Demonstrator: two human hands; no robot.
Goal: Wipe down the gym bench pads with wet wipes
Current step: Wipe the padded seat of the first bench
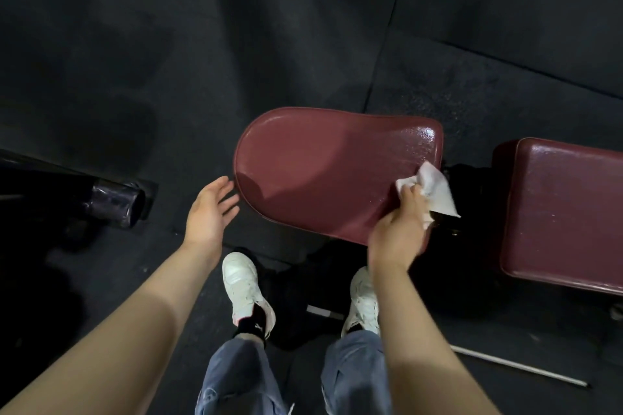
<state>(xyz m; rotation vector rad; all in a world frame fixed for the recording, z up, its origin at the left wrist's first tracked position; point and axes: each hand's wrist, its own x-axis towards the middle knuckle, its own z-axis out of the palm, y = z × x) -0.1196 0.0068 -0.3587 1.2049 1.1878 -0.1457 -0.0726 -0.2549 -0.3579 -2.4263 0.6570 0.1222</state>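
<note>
— How far along would you say this is?

— Partway, I'd guess. The seat pad (323, 172) shines wet along its right end, near the corner where the wet wipe (435, 190) is working. The rounded left end looks duller, though a shadow lies across it, so I can't swear it is dry. I'd judge that stretch is left to do.

— And the other cushion?

— The back pad (566, 212) sits to the right, across a dark gap in the frame. It has a faint sheen and pale specks, but I can't tell whether it has been wiped. If not, it's the bigger part of the job.

— Where exactly is the wipe?

— At the right edge of the seat pad, bunched and partly draped over into the gap between the two cushions. The right hand (401, 232) has its grip clamped on the wipe, fingers curled round the near part of it, knuckles up, arm reaching forward from below.

— The other hand?

— The left hand (210, 209) hangs just beside the rounded left end of the seat pad, palm turned inward, fingers loosely spread and holding nothing. The fingertips (227, 183) look very near the rim; I can't tell whether they touch it.

— Standing or kneeling?

— Standing, by the white shoes (242, 286) planted on the black floor (168, 61) just in front of the bench.
</note>
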